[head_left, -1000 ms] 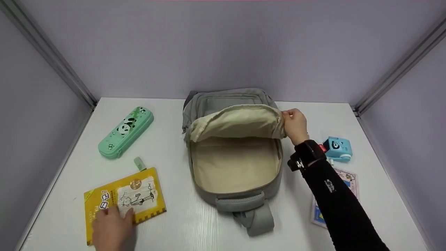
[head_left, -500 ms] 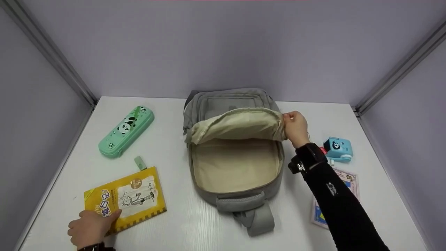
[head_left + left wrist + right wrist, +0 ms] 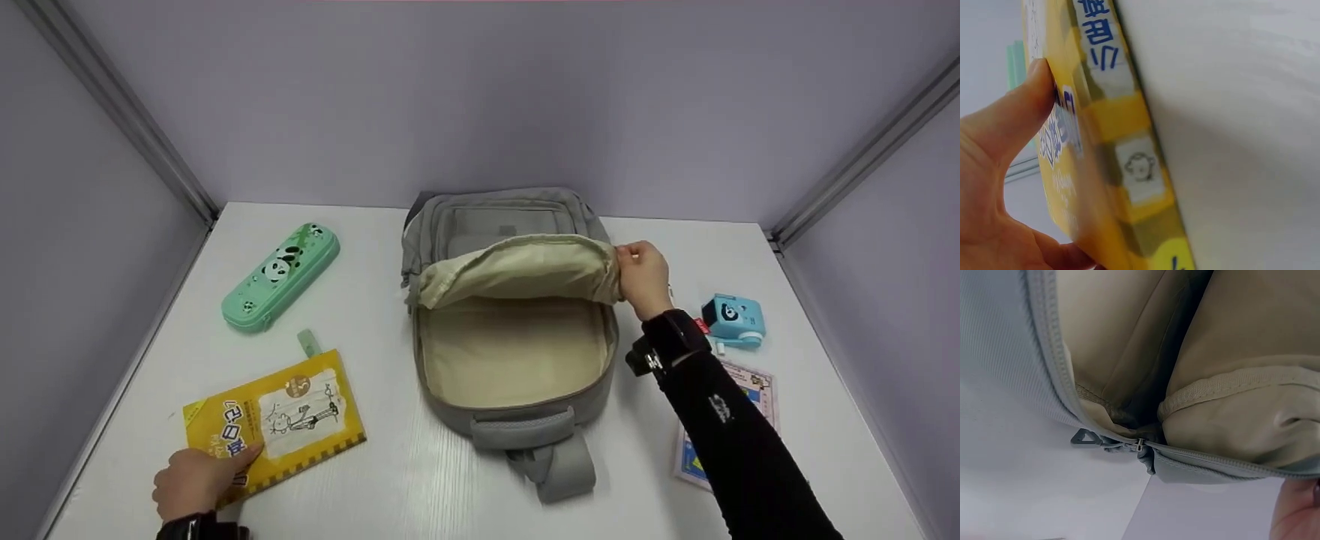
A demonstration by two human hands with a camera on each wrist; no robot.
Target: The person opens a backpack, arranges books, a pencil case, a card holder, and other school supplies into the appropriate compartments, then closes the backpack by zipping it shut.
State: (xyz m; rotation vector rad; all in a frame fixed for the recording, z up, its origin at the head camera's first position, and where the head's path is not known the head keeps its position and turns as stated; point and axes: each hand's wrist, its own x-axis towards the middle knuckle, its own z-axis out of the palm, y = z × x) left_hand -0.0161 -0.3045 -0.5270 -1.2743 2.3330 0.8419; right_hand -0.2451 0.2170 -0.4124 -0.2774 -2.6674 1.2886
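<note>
At the lower left, my left hand (image 3: 193,480) grips a yellow book (image 3: 315,416) with a cartoon figure on its cover. Its thumb (image 3: 1027,101) lies on the cover while the other fingers go round the book's end. The spine shows close up in the left wrist view, above the white table. A grey backpack (image 3: 517,424) lies unzipped in the middle, its cream lining bare. My right hand (image 3: 643,279) pinches the right edge of its raised flap (image 3: 525,266). The zipper (image 3: 1140,444) and the flap's rim show in the right wrist view; most of that hand is outside it.
A green panda pencil case (image 3: 281,277) lies at the back left. A small pale green piece (image 3: 308,343) sits by the book's upper edge. On the right are a blue panda gadget (image 3: 733,320) and a pink-edged flat item (image 3: 754,386), partly under my right arm.
My left hand has moved left over the book's cover to its lower left end and now grips it there. The flap has sunk slightly in my right hand.
</note>
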